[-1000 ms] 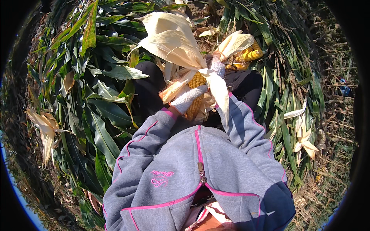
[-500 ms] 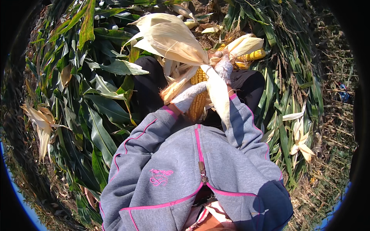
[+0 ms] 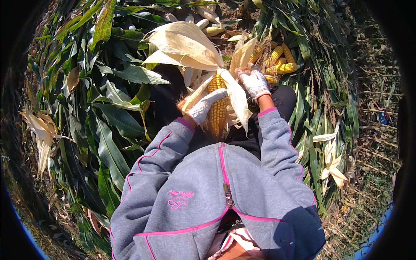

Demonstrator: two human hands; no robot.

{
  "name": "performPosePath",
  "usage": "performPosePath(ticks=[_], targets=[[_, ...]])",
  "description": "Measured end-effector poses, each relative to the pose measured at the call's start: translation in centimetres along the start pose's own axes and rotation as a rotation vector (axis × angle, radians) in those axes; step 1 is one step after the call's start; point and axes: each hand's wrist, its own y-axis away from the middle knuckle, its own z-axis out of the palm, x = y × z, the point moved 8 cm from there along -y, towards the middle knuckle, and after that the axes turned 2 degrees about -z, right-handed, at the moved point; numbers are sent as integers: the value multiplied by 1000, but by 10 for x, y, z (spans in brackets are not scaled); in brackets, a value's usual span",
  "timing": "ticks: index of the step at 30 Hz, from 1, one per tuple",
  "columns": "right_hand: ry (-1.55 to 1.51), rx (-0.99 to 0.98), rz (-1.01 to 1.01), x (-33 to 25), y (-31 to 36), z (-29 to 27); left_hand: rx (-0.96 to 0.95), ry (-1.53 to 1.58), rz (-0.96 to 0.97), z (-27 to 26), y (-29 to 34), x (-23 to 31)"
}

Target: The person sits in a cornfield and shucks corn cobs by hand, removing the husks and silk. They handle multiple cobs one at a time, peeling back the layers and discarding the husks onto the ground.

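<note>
A yellow ear of corn (image 3: 217,104) stands nearly upright in front of my lap, its kernels bare and its tip toward me. Pale dry husk (image 3: 184,45) fans out from its far end, and one strip hangs down along its right side. My left hand (image 3: 207,106), in a white glove, is closed around the ear, fingers across the kernels. To the right of the ear, my gloved right hand (image 3: 254,82) has its fingers curled at the base of an upright dry husk leaf (image 3: 242,56); its fingertips are partly hidden.
Several husked yellow cobs (image 3: 281,65) lie in a pile just beyond my right knee. Green corn stalks and leaves (image 3: 115,143) spread on the left, with more stalks (image 3: 323,86) on the right. Loose dry husks (image 3: 333,167) lie among them.
My right hand has drawn back toward me and turned, and the husk leaf by it now points up instead of right. The cob pile shows more. My left hand stays on the ear.
</note>
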Motion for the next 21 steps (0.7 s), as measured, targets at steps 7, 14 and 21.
performPosePath(ticks=[7,14,21], targets=[[-1172,-210,-25,-40,36,22,86,-351,-36,-8,-4,-1],[-996,-70,229,-75,35,-14,-30,-889,293,8,-11,16],[-790,65,-38,-80,8,-13,13,-1337,508,16,-8,16]])
